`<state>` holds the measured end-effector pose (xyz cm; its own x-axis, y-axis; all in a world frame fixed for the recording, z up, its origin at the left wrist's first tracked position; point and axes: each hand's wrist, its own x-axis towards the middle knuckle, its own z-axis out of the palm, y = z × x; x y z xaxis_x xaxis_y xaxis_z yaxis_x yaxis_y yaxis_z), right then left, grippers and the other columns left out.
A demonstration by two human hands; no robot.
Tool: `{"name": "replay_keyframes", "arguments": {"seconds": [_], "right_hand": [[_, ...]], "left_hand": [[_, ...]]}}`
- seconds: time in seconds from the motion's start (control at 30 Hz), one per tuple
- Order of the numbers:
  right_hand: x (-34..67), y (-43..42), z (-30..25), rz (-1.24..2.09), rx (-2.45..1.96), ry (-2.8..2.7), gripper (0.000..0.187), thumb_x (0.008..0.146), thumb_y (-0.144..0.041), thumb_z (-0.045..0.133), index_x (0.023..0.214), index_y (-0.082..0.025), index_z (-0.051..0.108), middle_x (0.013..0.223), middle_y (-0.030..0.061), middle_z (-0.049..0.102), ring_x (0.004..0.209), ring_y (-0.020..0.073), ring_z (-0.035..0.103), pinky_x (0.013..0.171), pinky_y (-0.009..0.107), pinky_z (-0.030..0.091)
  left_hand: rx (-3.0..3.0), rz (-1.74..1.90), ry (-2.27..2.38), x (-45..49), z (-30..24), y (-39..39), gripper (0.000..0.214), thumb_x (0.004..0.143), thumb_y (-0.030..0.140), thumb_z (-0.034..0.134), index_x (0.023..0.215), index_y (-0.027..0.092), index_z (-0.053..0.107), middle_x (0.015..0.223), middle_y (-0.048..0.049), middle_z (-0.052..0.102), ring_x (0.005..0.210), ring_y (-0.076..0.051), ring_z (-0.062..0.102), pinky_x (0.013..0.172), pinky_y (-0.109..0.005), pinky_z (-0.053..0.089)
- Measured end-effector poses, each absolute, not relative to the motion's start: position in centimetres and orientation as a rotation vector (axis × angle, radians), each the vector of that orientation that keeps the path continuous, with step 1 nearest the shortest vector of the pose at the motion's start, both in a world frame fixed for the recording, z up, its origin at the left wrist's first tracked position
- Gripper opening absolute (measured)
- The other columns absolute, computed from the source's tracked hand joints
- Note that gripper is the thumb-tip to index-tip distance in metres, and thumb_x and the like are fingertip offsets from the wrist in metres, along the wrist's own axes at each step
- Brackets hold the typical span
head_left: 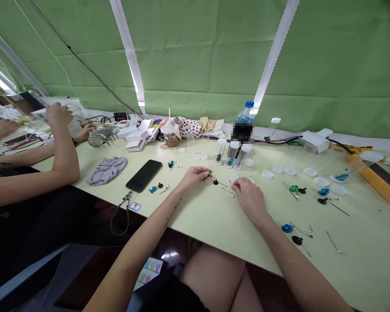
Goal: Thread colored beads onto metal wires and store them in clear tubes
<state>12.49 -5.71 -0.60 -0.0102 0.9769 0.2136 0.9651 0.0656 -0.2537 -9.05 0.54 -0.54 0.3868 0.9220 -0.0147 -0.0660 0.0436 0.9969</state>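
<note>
Prob. prepping green pc (pixel 208 173), pinched in L hand (pixel 195 178), can't tell R hand's (pixel 249 198) grip, next needs steadiness beside blk pc (pixel 216 182).

Left of our left hand (pixel 196 174), we see one red character (pixel 135 206) on the blue-edged sticker (pixel 138 208), not surely readable

From the view's middle, I count three grouped capped tubes (pixel 232 155) at three o'clock; towards four, three black discs (pixel 297 240) and two blue pieces (pixel 287 228), all loose; one bottle (pixel 246 115) at two; one scrunchie (pixel 107 170) at nine.
</note>
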Motion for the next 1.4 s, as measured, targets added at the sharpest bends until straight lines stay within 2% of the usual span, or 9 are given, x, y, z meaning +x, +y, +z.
{"name": "replay_keyframes", "arguments": {"seconds": [0.13, 0.3, 0.6, 0.77, 0.93, 1.03, 1.2, 1.4], "right_hand": [[12.4, -5.9, -0.2, 0.017, -1.884, -2.032, 0.017, 0.092, -0.027, 0.041, 0.086, -0.021, 0.056, 0.091, 0.0022, 0.06, 0.076, 0.0147, 0.053, 0.058, 0.027, 0.027], [12.2, -5.9, 0.1, 0.047, -1.72, -2.191, 0.019, 0.093, -0.026, 0.04, 0.085, -0.021, 0.056, 0.09, 0.0014, 0.059, 0.078, 0.0137, 0.054, 0.059, 0.027, 0.029], [12.2, -6.1, 0.4, 0.002, -1.796, -2.407, 0.014, 0.093, -0.026, 0.043, 0.085, -0.02, 0.053, 0.09, 0.0024, 0.055, 0.073, 0.013, 0.053, 0.053, 0.026, 0.025], [12.2, -6.3, 0.5, -0.054, -1.769, -2.478, 0.012, 0.093, -0.021, 0.041, 0.087, -0.019, 0.052, 0.091, 0.004, 0.054, 0.073, 0.0139, 0.053, 0.054, 0.026, 0.027], [11.9, -6.5, 0.4, -0.144, -1.771, -2.552, 0.013, 0.093, -0.017, 0.039, 0.093, -0.016, 0.052, 0.093, 0.0086, 0.052, 0.076, 0.0148, 0.053, 0.057, 0.026, 0.032], [11.9, -6.5, 0.5, -0.179, -1.795, -2.527, 0.014, 0.094, -0.018, 0.038, 0.093, -0.017, 0.051, 0.093, 0.0081, 0.052, 0.075, 0.0147, 0.054, 0.054, 0.026, 0.03], [12.5, -6.2, 0.5, -0.244, -1.885, -2.358, 0.018, 0.095, -0.022, 0.034, 0.093, -0.02, 0.052, 0.093, 0.0057, 0.054, 0.071, 0.0145, 0.053, 0.05, 0.027, 0.023], [12.8, -5.4, -0.2, -0.044, -1.89, -2.365, 0.016, 0.095, -0.026, 0.037, 0.094, -0.021, 0.052, 0.096, 0.0031, 0.053, 0.073, 0.0133, 0.054, 0.052, 0.026, 0.025]], "left_hand": [[1.121, 0.947, 0.792, -9.3, -0.8, 0.7, 0.03, 0.077, 0.028, 0.064, 0.101, 0.009, 0.065, 0.099, -0.013, 0.066, 0.077, -0.01, 0.059, 0.084, -0.03, 0.046], [0.994, 0.978, 0.836, -9.3, -1.0, 0.9, 0.02, 0.079, 0.016, 0.06, 0.097, 0.011, 0.067, 0.099, -0.012, 0.066, 0.078, -0.011, 0.061, 0.088, -0.031, 0.047], [0.925, 1.069, 0.849, -9.2, -0.9, 0.9, 0.019, 0.079, 0.012, 0.059, 0.096, 0.01, 0.067, 0.097, -0.0114, 0.067, 0.089, -0.014, 0.063, 0.094, -0.033, 0.046], [1.206, 1.09, 1.003, -8.8, -0.8, 0.6, 0.022, 0.074, 0.023, 0.064, 0.094, 0.013, 0.066, 0.097, -0.0101, 0.066, 0.083, -0.016, 0.064, 0.084, -0.034, 0.048], [1.586, 0.995, 1.218, -8.4, -1.0, 0.5, 0.019, 0.066, 0.024, 0.068, 0.082, 0.015, 0.066, 0.084, -0.0062, 0.066, 0.075, -0.016, 0.061, 0.072, -0.029, 0.047], [1.665, 0.988, 1.234, -8.4, -1.4, 0.6, 0.017, 0.066, 0.024, 0.067, 0.081, 0.016, 0.064, 0.077, -0.0044, 0.065, 0.074, -0.016, 0.06, 0.071, -0.029, 0.046], [1.626, 1.067, 1.215, -8.4, -1.4, 0.5, 0.017, 0.066, 0.024, 0.067, 0.078, 0.016, 0.059, 0.08, -0.0041, 0.065, 0.074, -0.015, 0.06, 0.068, -0.028, 0.046], [1.645, 1.123, 1.093, -7.8, -0.6, 0.2, 0.023, 0.064, 0.026, 0.07, 0.082, 0.015, 0.06, 0.079, -0.0029, 0.063, 0.071, -0.013, 0.058, 0.068, -0.026, 0.046]]}}
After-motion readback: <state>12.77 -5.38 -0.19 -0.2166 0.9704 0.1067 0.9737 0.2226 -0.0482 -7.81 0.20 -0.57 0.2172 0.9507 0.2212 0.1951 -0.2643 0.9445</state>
